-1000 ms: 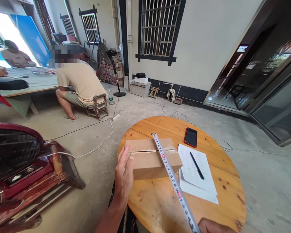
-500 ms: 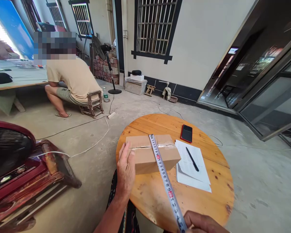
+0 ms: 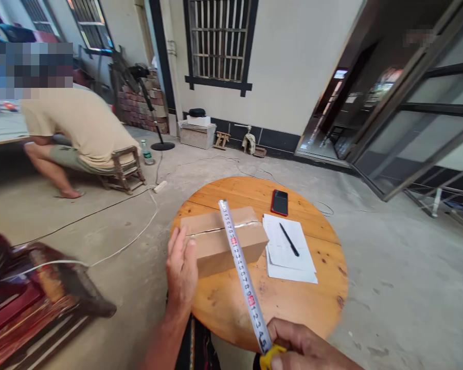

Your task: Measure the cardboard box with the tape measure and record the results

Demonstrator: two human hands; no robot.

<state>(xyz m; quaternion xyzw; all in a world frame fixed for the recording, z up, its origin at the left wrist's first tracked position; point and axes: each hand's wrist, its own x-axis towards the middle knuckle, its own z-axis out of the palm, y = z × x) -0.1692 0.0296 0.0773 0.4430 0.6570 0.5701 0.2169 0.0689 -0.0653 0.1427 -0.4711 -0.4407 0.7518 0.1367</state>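
A closed cardboard box (image 3: pixel 216 254) with a taped seam lies on the round wooden table (image 3: pixel 320 236). My left hand (image 3: pixel 181 270) rests against the left end of the box, fingers stretched out and thumb at its near side. At the bottom, my right hand (image 3: pixel 297 341) grips a tape measure (image 3: pixel 272 355) with a yellow case, partly hidden by the fingers. Its metal blade (image 3: pixel 244 275) slants up and away across the top of the box, the tip past the far edge. Whether the blade touches the box I cannot tell.
White papers (image 3: pixel 287 267) with a black pen (image 3: pixel 289 239) lie right of the box, a red-edged phone (image 3: pixel 280 202) behind them. A person (image 3: pixel 77 123) sits on a small chair at left. Cables (image 3: pixel 127 249) cross the floor; a dark red appliance (image 3: pixel 11 288) stands near left.
The view has turned right, so everything sits further left. The blade's tip now reaches past the box's far edge, and the yellow case has come into sight in my right hand.
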